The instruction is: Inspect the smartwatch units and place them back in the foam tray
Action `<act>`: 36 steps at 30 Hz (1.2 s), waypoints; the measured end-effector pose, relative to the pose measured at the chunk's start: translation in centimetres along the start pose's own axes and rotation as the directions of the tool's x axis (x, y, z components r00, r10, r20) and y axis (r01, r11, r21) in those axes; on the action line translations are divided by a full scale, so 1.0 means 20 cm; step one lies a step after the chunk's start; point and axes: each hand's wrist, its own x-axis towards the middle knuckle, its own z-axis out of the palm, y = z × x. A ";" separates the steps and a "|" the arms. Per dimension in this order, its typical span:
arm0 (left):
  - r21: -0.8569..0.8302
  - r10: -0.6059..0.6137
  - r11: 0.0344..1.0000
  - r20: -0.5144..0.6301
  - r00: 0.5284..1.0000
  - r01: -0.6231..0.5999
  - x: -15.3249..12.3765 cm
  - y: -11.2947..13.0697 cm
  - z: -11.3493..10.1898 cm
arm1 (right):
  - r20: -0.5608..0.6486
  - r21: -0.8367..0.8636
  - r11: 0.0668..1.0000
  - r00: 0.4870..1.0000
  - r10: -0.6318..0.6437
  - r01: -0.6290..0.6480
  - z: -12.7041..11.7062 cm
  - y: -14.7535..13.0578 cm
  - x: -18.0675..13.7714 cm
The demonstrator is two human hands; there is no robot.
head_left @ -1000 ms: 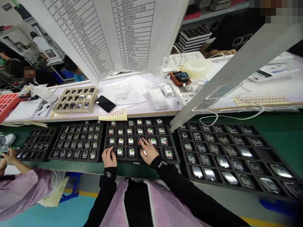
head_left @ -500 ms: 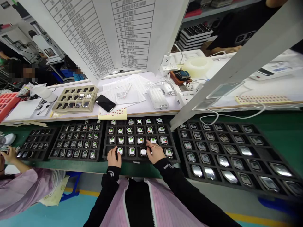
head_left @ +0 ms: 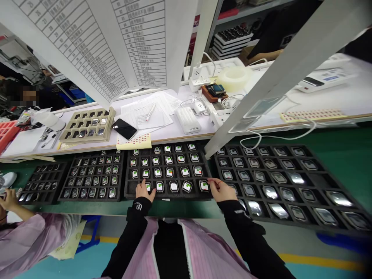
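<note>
A black foam tray (head_left: 167,195) lies in front of me, holding rows of smartwatches with lit white-and-green screens. My left hand (head_left: 143,192) is at the tray's front left, its thumb and forefinger apart on either side of a front-row smartwatch (head_left: 148,186). At the right edge, the fingers of my right hand (head_left: 222,190) reach out over the rim beside the last front-row smartwatch (head_left: 204,186). Whether they touch it is unclear. One neighbouring smartwatch (head_left: 187,186) sits tilted in its slot.
Dark-screened watches fill a larger tray (head_left: 316,180) on the right. Two more trays stand left, near a co-worker's hand (head_left: 10,199). A slanted post (head_left: 261,81) rises behind the trays. The shelf bears a phone (head_left: 124,128), papers, a beige tray (head_left: 87,124) and chargers.
My right hand has moved right, from the tray's middle to its right edge, uncovering the tilted smartwatch. My left hand stays around the same smartwatch. The camera view has shifted slightly.
</note>
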 end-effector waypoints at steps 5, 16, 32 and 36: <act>-0.074 -0.021 0.997 0.097 0.995 0.028 0.00 -0.03 -0.04 | -0.066 0.061 0.948 0.949 -0.307 0.311 0.04 0.00 -0.12; -0.161 0.108 0.978 -0.148 0.983 -0.132 -0.10 -0.06 -0.01 | 0.019 -0.050 0.875 0.877 -0.481 0.481 0.05 -0.01 -0.23; 0.072 0.207 0.978 -0.260 0.943 -0.194 -0.22 -0.14 0.05 | 0.087 0.086 0.775 0.770 -0.632 0.626 0.11 -0.23 -0.29; 0.090 0.230 0.973 -0.288 0.930 -0.213 -0.22 -0.14 0.06 | 0.148 0.030 0.766 0.755 -0.639 0.642 0.13 -0.25 -0.26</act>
